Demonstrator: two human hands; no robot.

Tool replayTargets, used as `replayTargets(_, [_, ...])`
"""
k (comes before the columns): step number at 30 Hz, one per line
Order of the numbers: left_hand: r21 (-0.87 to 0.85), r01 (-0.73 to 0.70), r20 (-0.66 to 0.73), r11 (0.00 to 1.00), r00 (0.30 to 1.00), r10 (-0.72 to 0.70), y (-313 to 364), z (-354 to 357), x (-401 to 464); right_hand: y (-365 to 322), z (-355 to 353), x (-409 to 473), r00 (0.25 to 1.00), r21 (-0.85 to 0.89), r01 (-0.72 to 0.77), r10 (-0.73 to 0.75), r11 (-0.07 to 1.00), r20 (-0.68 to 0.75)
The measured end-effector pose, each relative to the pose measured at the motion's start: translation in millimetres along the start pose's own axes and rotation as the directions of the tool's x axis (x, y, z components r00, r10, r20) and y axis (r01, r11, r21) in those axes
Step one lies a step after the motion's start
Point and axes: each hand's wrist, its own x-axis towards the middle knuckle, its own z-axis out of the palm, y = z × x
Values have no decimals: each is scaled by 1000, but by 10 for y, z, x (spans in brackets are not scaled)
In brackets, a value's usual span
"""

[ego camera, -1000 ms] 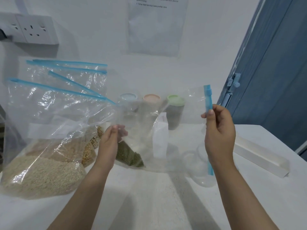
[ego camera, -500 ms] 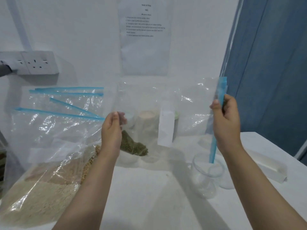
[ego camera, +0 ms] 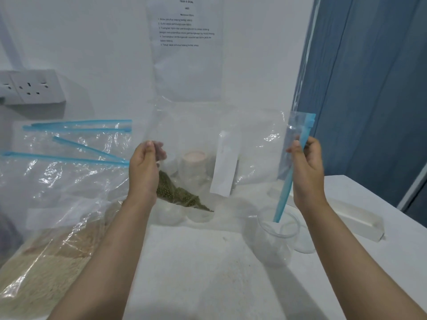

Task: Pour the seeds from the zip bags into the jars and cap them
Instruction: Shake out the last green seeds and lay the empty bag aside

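Above the worktop (ego camera: pixel 208 273), the left hand (ego camera: pixel 144 169) and right hand (ego camera: pixel 308 167) pinch a zip bag (ego camera: pixel 251 158) holding green seeds (ego camera: pixel 182 196), its blue zip end dipping into an empty clear jar (ego camera: pixel 276 241).

The left hand (ego camera: pixel 144 172) and right hand (ego camera: pixel 308 172) hold up a clear plastic zip bag (ego camera: pixel 203 135) with green seeds (ego camera: pixel 180 195) inside. Its blue zip strip (ego camera: pixel 285 192) hangs into an open clear plastic jar (ego camera: pixel 276 236) on the white counter (ego camera: pixel 208 273).

Paper sheet (ego camera: pixel 187 54) on wall, heading "TASK & GOAL", numbered lines below too blurred to read
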Motion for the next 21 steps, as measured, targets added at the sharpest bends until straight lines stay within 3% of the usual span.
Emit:
replayTargets(7, [30,-32,33,999,999,31,90,74,-21,118,-129,3,997,33,-41,43,999,-63])
replayTargets(21, [39,-83,93,996,992,79,307,243,68,243,-294,-73,997,194,-60,70,979,-44])
